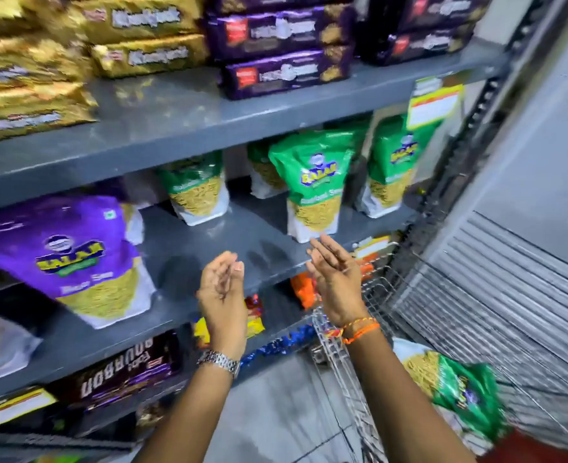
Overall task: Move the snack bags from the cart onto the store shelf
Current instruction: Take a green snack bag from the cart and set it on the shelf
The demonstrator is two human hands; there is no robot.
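The grey store shelf (209,248) fills the space ahead of both hands, its bare middle stretch lying just beyond the fingertips. Low and to the right of the right hand (337,282) stands the wire cart (349,369), its rim passing under that wrist. A large purple bag (75,255) leans on the shelf well to the left of the left hand (222,289). Just above and beyond the right hand stands a green snack bag (312,185), upright at the shelf's front edge, with more green bags beside and behind it. Another green bag (459,392) lies in the cart, below and to the right of the right forearm.

Both hands are empty, held loosely spread with palms facing each other and apart, touching nothing.

The task looks partly done, with at least that one bag left in the cart. The upright bag sits very near the lip, so a brush from the right hand on its way down could likely tip it off. Reaching across the wire rim, the thread band (359,329) at that wrist might snag.
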